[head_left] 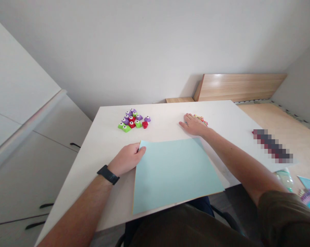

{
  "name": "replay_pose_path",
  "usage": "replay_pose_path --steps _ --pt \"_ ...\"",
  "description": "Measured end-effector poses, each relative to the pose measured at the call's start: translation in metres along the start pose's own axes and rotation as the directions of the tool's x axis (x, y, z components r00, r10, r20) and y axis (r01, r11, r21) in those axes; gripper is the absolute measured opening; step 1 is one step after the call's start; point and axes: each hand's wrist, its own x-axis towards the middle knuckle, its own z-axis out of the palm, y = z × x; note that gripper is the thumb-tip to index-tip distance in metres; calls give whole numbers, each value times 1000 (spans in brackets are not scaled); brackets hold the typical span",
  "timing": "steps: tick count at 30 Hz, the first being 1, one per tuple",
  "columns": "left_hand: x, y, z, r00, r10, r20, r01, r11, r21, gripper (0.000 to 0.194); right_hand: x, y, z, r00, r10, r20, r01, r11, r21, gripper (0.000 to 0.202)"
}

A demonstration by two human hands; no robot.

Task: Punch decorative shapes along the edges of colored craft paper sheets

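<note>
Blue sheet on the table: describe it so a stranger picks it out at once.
Find the white table, then its near side, where the left hand grips the far left corner of the sheet, thumb on top. It is plain, flat and pale blue, far broader than the eyed pieces or the multicoloured pile by the right hand.

Your right hand (194, 124) is covering part of that pile of tiny multicolored bits (202, 119), and they're too small to make out tbh. On your left hand (126, 157), the fingertips are hidden under the light blue sheet (174, 171). The long object (272, 145) on your right is pixelated to mush. Your sleeve (281, 214) partly blocks the bottle (285, 179), your shirt (175, 226) hides most of the chair (228, 219), and the bed (294, 127) runs off the right edge.
</note>
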Motion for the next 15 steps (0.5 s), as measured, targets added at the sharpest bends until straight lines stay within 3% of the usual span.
replay_pose_path --steps 6,12,15 --pt "0 1 0 1000 -7 7 8 1000 -15 30 -6 6 2 995 97 -11 -97 995 -9 88" --pt "1 -1 1 1000 -7 -14 7 1000 -5 29 -29 -12 -1 997 -79 21 78 997 2 92" --pt "0 -1 1 1000 -10 -8 10 1000 12 30 -37 -10 -2 997 -63 49 63 998 -2 95"
